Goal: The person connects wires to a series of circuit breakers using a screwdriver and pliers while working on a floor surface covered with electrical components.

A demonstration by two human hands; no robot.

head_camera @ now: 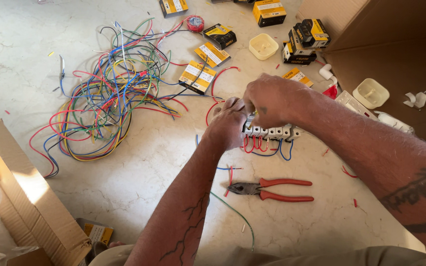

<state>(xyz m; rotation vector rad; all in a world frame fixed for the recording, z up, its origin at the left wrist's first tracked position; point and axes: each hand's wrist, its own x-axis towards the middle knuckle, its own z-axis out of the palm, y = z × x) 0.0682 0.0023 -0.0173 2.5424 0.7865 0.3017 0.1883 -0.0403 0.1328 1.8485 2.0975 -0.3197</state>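
A row of white circuit breakers (272,132) stands on the pale marble floor, with short red and blue wire loops (267,147) hanging from its near side. My left hand (229,123) grips the row's left end. My right hand (272,100) is closed over the top of the row, fingers pressing down on it. What the fingertips pinch is hidden. Red-handled pliers (272,189) lie on the floor just in front of my hands.
A big tangle of coloured wires (109,93) spreads at the left. Small black-and-yellow boxes (197,77) lie beyond my hands. Cream plastic caps (263,46), a red tape roll (195,23), a cardboard sheet (395,54) at the right and an open carton (20,197) at the near left.
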